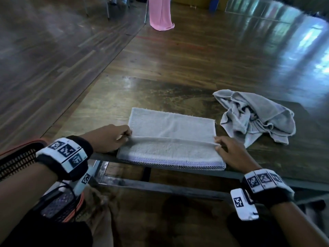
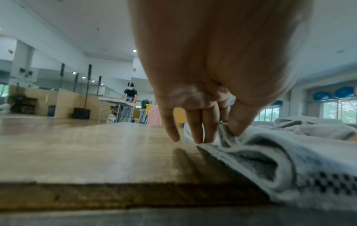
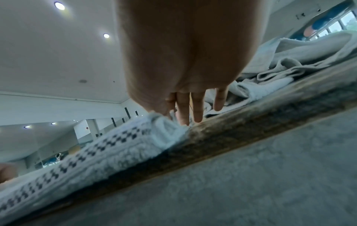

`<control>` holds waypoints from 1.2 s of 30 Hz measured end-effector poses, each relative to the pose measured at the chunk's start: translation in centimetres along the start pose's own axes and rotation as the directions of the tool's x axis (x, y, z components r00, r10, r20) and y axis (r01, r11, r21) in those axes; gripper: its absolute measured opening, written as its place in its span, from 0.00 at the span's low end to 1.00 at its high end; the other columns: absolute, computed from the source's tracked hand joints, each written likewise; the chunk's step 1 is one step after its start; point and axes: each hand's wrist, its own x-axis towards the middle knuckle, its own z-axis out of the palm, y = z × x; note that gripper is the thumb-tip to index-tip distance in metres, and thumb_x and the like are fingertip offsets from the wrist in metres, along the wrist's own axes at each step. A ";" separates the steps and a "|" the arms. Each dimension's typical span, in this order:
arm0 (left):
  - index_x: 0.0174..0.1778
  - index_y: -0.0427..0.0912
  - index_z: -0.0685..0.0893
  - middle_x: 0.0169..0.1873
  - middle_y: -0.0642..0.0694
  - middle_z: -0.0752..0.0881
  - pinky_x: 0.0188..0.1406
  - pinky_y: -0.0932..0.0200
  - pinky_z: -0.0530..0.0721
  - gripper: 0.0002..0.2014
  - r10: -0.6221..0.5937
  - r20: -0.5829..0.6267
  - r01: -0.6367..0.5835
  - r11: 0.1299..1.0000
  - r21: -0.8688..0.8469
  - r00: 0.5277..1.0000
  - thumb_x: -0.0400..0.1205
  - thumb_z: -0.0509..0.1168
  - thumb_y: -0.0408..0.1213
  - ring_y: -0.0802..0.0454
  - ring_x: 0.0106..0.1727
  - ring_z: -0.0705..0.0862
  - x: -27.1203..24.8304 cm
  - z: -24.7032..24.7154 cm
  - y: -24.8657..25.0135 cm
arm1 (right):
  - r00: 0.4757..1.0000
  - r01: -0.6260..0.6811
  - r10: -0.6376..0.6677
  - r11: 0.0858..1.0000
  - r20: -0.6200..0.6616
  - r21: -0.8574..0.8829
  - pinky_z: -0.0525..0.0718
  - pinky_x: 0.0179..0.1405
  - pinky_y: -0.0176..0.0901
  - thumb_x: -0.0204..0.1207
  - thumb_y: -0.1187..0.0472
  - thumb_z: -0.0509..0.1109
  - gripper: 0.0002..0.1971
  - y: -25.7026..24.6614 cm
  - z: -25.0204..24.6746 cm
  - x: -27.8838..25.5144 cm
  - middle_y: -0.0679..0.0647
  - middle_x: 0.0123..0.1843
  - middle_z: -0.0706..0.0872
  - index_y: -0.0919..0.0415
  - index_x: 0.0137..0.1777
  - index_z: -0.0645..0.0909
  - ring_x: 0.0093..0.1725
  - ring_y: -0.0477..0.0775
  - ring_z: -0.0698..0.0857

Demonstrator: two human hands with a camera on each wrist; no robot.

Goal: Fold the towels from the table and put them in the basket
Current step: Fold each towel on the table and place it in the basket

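A white towel [image 1: 170, 138] with a checkered border lies at the table's near edge, its near part turned over in a fold. My left hand [image 1: 110, 138] pinches the raised fold at the towel's left end, thumb against fingers [image 2: 224, 130]. My right hand [image 1: 229, 150] pinches the same fold at the right end [image 3: 168, 116]. A crumpled grey towel [image 1: 256, 118] lies to the right, clear of both hands. The mesh basket [image 1: 58, 207] with an orange rim sits low at the left, under my left forearm.
The wooden table [image 1: 160, 97] stretches away ahead, with its metal frame [image 1: 160, 186] below the near edge. A pink cloth [image 1: 160, 13] hangs at the far end. People stand at another table [image 2: 115, 100] far off in the hall.
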 end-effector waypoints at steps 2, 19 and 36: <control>0.50 0.51 0.73 0.54 0.44 0.86 0.53 0.48 0.80 0.01 -0.021 0.055 0.017 0.997 0.075 0.998 0.85 0.57 0.41 0.46 0.50 0.83 -0.3 -0.2 0.4 | 1.000 0.003 -0.002 1.000 0.024 -0.029 0.76 0.63 0.60 0.76 0.59 0.68 0.08 0.0 -0.2 -0.5 0.53 0.65 0.85 0.57 0.54 0.80 0.63 0.56 0.82; 0.51 0.48 0.75 0.44 0.49 0.83 0.44 0.51 0.79 0.03 0.018 -0.221 -0.027 0.999 -0.038 0.975 0.84 0.57 0.38 0.50 0.43 0.80 0.0 -2.4 1.6 | 0.955 -0.003 0.057 0.983 -0.291 0.182 0.76 0.45 0.45 0.71 0.65 0.70 0.05 -1.8 -3.1 -0.3 0.47 0.39 0.85 0.53 0.41 0.81 0.41 0.48 0.82; 0.57 0.45 0.79 0.54 0.48 0.81 0.59 0.50 0.75 0.11 -0.051 -0.317 0.106 0.981 0.161 0.947 0.80 0.62 0.38 0.50 0.53 0.78 5.0 -1.6 0.4 | 0.976 -0.130 0.106 0.985 -0.192 -0.116 0.67 0.62 0.54 0.72 0.66 0.62 0.10 -3.1 -1.1 6.0 0.57 0.52 0.86 0.56 0.50 0.80 0.58 0.62 0.79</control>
